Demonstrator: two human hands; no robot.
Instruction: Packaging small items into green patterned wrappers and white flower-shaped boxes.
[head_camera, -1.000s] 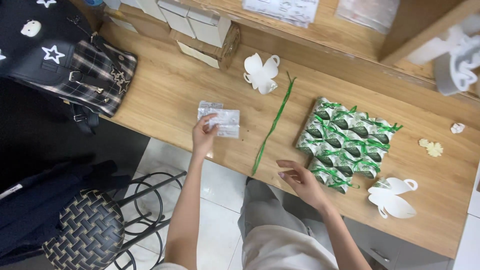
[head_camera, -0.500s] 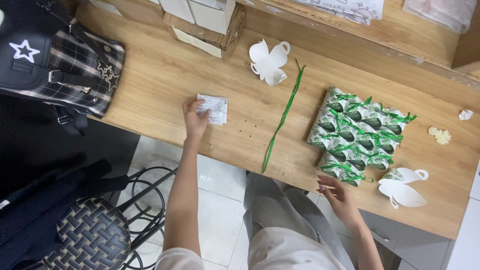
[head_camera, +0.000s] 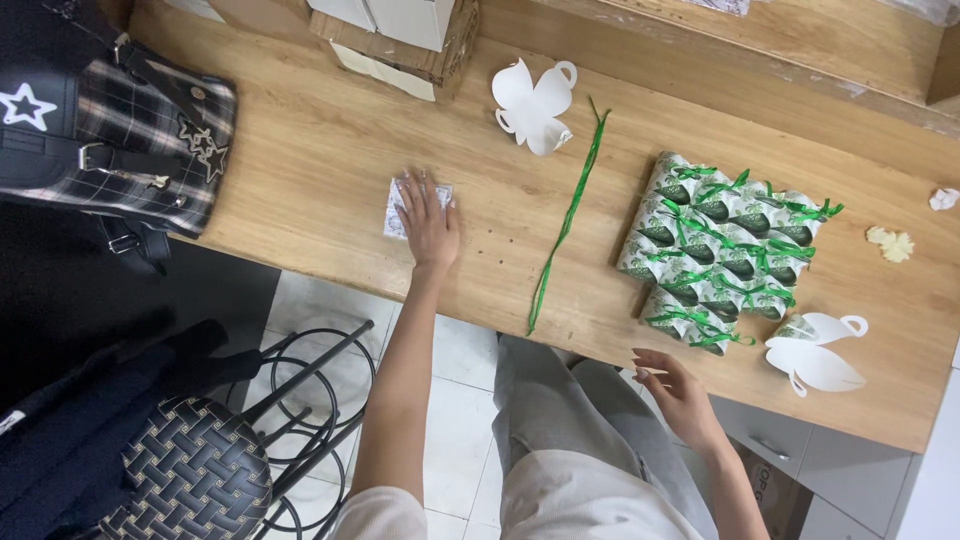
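— What has moved since a moment ago?

— The left hand (head_camera: 428, 218), which pinched the small packet (head_camera: 396, 212) at its edge, now lies flat and open on top of it, pressing it to the table (head_camera: 320, 140). The right hand (head_camera: 678, 388) has drawn back to the near edge, empty, fingers loosely curled.

— So the packet is down?

— It looks set down, near the table's front edge.

— Materials?

— Crinkly pale film on smooth wood grain; a thin green ribbon (head_camera: 565, 225) lies straight beside glossy green-and-white wrapped parcels (head_camera: 725, 250); a stiff white petal-shaped paper cutout (head_camera: 535, 105) sits behind.
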